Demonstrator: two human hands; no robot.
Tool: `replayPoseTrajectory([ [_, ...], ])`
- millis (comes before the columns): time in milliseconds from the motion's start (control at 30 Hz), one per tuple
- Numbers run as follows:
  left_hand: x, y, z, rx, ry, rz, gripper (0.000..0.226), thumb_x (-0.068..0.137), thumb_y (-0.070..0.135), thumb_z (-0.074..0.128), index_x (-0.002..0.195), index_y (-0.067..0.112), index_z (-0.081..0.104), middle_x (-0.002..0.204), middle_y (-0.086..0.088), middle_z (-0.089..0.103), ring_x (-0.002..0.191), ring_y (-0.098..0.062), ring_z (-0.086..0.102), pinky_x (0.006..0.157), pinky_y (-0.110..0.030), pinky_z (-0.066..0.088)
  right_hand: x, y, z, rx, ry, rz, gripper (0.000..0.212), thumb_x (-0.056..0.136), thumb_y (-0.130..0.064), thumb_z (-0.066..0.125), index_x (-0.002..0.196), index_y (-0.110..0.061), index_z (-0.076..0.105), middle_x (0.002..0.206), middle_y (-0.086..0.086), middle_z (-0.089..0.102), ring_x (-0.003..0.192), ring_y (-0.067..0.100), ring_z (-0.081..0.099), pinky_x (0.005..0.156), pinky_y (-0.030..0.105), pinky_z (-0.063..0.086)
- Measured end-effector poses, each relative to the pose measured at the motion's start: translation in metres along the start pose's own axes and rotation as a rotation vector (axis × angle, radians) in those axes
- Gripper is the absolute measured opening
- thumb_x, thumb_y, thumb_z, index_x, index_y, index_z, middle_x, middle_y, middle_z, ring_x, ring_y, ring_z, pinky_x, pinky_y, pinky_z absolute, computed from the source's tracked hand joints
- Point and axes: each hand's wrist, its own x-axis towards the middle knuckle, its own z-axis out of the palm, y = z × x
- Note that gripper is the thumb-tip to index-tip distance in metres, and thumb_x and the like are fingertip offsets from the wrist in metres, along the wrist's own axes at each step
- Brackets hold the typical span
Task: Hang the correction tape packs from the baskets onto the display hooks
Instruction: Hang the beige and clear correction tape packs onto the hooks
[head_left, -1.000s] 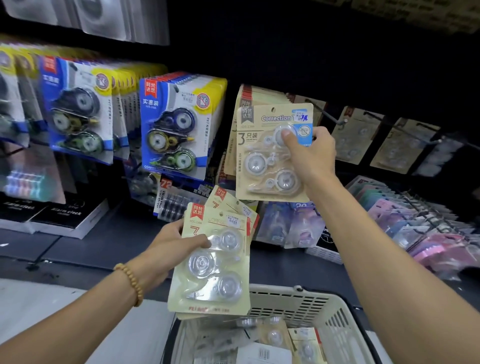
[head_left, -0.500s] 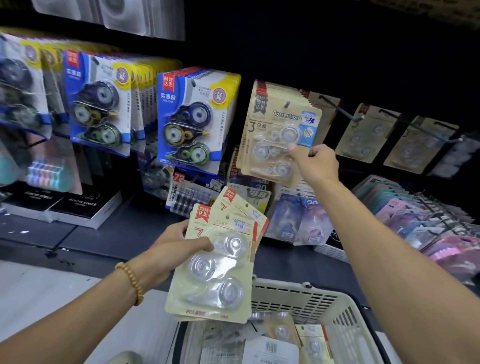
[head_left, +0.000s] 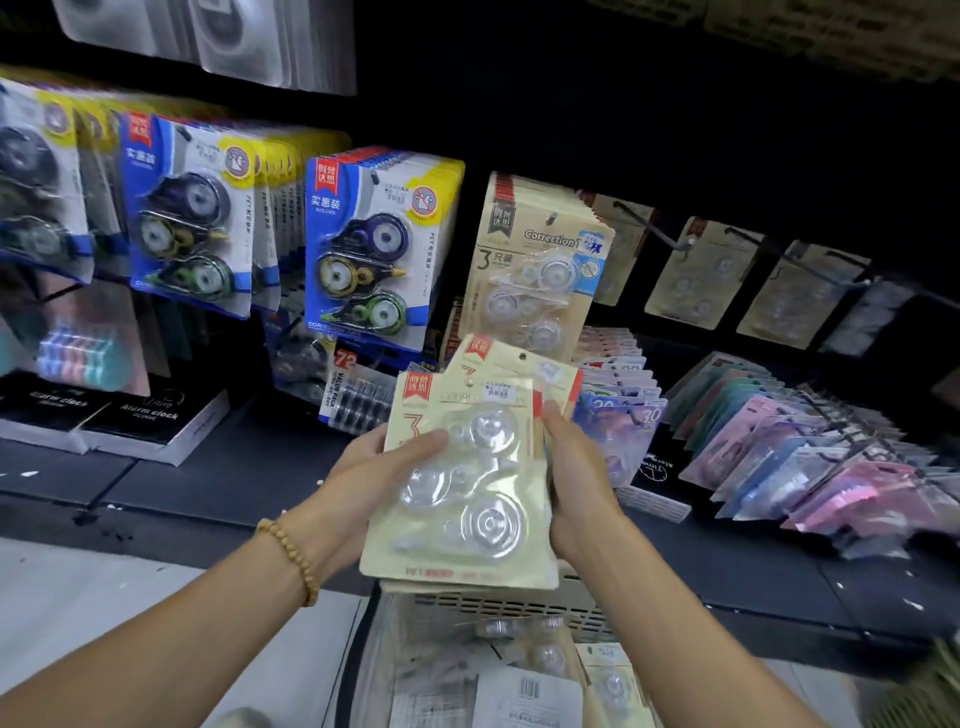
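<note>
Packs (head_left: 457, 483) upright, hang-holes up, between hands.

The packs (head_left: 457, 483) I hold are cream with red corner labels (clear blisters). Hanging blue-and-yellow packs (head_left: 374, 249) show purple, yellow and green tapes.

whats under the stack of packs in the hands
A white basket sits below the stack of packs, with more packs lying inside. The stack covers the basket's far rim.
</note>
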Motion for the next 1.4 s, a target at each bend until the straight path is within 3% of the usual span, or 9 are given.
replayPoseTrajectory([
  [100, -0.001, 0.005, 0.009, 0.032, -0.12, 0.028, 0.057, 0.07, 0.019, 0.08, 0.124, 0.014, 0.065, 0.113, -0.011, 0.076, 0.103, -0.03, 0.073, 0.084, -0.047, 0.059, -0.003, -0.017, 0.003, -0.162, 0.148, -0.239, 0.02, 0.104, -0.024, 0.053, 0.107, -0.009, 0.066, 0.085, 0.005, 0.069, 0.066, 0.008, 0.064, 0.064, 0.021, 0.05],
  [233, 0.001, 0.012, 0.011, 0.093, -0.15, 0.039, 0.073, 0.056, 0.021, 0.089, 0.124, 0.013, 0.064, 0.113, -0.012, 0.075, 0.106, -0.033, 0.072, 0.096, -0.054, 0.054, -0.004, -0.04, 0.001, -0.228, 0.275, -0.465, 0.017, 0.103, -0.015, 0.049, 0.091, -0.009, 0.06, 0.08, 0.007, 0.062, 0.067, 0.018, 0.053, 0.058, 0.027, 0.041],
  [333, 0.002, 0.016, 0.01, 0.088, -0.103, 0.065, 0.06, 0.061, 0.014, 0.085, 0.118, 0.011, 0.065, 0.106, -0.012, 0.077, 0.097, -0.032, 0.075, 0.086, -0.05, 0.058, 0.002, -0.07, -0.001, -0.297, 0.317, -0.582, 0.018, 0.102, -0.013, 0.052, 0.088, -0.017, 0.063, 0.083, 0.003, 0.066, 0.073, 0.014, 0.058, 0.064, 0.024, 0.048],
  [433, 0.002, 0.019, 0.006, 0.055, -0.05, 0.099, 0.054, 0.064, 0.011, 0.083, 0.115, 0.009, 0.067, 0.102, -0.012, 0.078, 0.093, -0.032, 0.076, 0.081, -0.047, 0.058, 0.013, -0.095, -0.002, -0.403, 0.28, -0.668, 0.02, 0.101, -0.019, 0.055, 0.083, -0.017, 0.063, 0.093, 0.02, 0.07, 0.078, 0.028, 0.064, 0.072, 0.042, 0.055],
  [567, 0.005, 0.02, 0.003, 0.016, -0.003, 0.139, 0.055, 0.062, 0.011, 0.084, 0.115, 0.008, 0.067, 0.103, -0.013, 0.077, 0.093, -0.032, 0.075, 0.082, -0.047, 0.059, 0.028, -0.122, 0.009, -0.437, 0.286, -0.658, 0.022, 0.102, -0.02, 0.053, 0.083, -0.017, 0.064, 0.078, 0.003, 0.06, 0.068, 0.012, 0.05, 0.061, 0.029, 0.04],
  [700, 0.006, 0.019, 0.0, -0.004, 0.028, 0.158, 0.052, 0.062, 0.011, 0.083, 0.112, 0.008, 0.069, 0.103, -0.013, 0.078, 0.092, -0.032, 0.076, 0.08, -0.045, 0.059, 0.044, -0.126, 0.015, -0.436, 0.314, -0.577, 0.023, 0.1, -0.021, 0.054, 0.088, -0.003, 0.064, 0.078, 0.001, 0.056, 0.069, 0.013, 0.047, 0.066, 0.03, 0.038],
  [1000, 0.006, 0.02, -0.008, 0.023, 0.047, 0.192, 0.055, 0.062, 0.013, 0.085, 0.115, 0.007, 0.07, 0.107, -0.014, 0.077, 0.097, -0.034, 0.074, 0.092, -0.051, 0.057, 0.05, -0.113, 0.011, -0.384, 0.318, -0.576, 0.025, 0.102, -0.016, 0.051, 0.078, -0.012, 0.049, 0.068, -0.004, 0.042, 0.058, 0.009, 0.034, 0.046, 0.016, 0.03],
  [1333, 0.007, 0.019, -0.006, 0.043, 0.091, 0.203, 0.049, 0.065, 0.011, 0.086, 0.112, 0.009, 0.071, 0.103, -0.011, 0.078, 0.096, -0.033, 0.075, 0.094, -0.053, 0.056, 0.07, -0.111, 0.025, -0.33, 0.315, -0.465, 0.008, 0.099, -0.02, 0.052, 0.101, -0.014, 0.057, 0.084, -0.007, 0.053, 0.072, 0.009, 0.045, 0.058, 0.023, 0.031],
  [1400, 0.009, 0.019, -0.006, 0.039, 0.095, 0.2, 0.04, 0.073, 0.005, 0.083, 0.111, 0.01, 0.071, 0.103, -0.011, 0.078, 0.096, -0.033, 0.075, 0.093, -0.053, 0.057, 0.071, -0.107, 0.026, -0.33, 0.253, -0.499, 0.025, 0.095, -0.033, 0.063, 0.112, -0.018, 0.052, 0.093, -0.012, 0.056, 0.08, 0.002, 0.051, 0.064, 0.021, 0.039],
])
